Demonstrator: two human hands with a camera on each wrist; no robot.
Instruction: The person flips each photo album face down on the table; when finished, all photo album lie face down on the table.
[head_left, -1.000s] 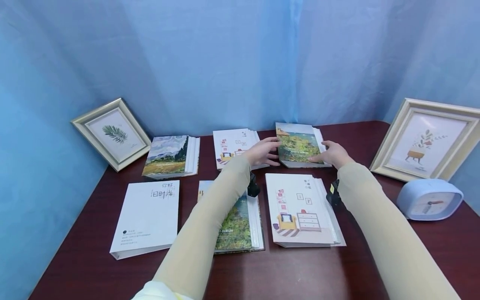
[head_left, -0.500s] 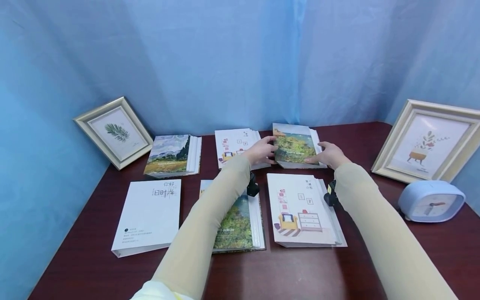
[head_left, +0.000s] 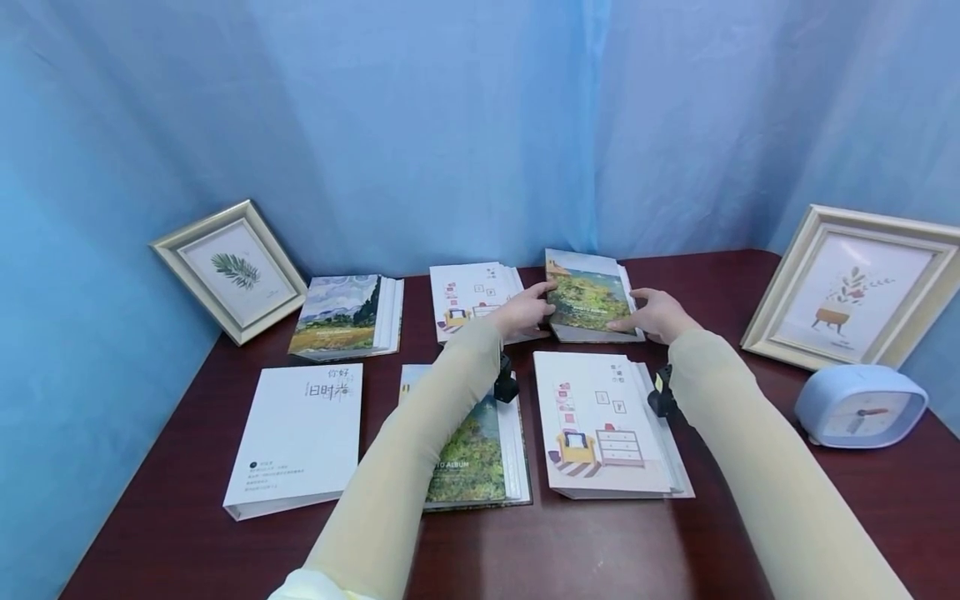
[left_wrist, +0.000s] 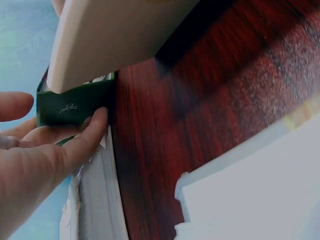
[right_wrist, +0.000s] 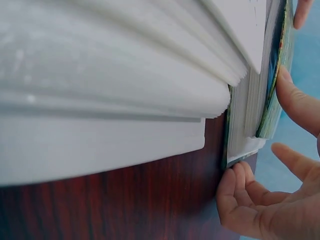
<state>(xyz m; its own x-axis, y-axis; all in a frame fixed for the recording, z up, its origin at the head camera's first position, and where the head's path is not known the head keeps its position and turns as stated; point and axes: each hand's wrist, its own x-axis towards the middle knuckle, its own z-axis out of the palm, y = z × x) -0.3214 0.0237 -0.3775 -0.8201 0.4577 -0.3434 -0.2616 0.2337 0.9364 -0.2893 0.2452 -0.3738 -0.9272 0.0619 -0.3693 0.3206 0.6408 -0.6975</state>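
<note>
Head view: the left hand [head_left: 525, 310] and right hand [head_left: 658, 315] are gripping a landscape-covered album [head_left: 590, 293] from both sides, at the back of a dark red table [head_left: 570, 558]. Left wrist: fingers are clasping its green spine [left_wrist: 70, 109]. Right wrist: thumb and fingers are pinching its covers.

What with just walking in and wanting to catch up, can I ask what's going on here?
A person is handling a rectangular photo album with a green-and-blue painted landscape cover, the rightmost in the back row on a dark reddish-brown table. The left hand touches its dark green spine; the right hand holds the opposite side, thumb on the cover. With it, five other rectangular albums, white or with painted covers, make two rows of three.
</note>
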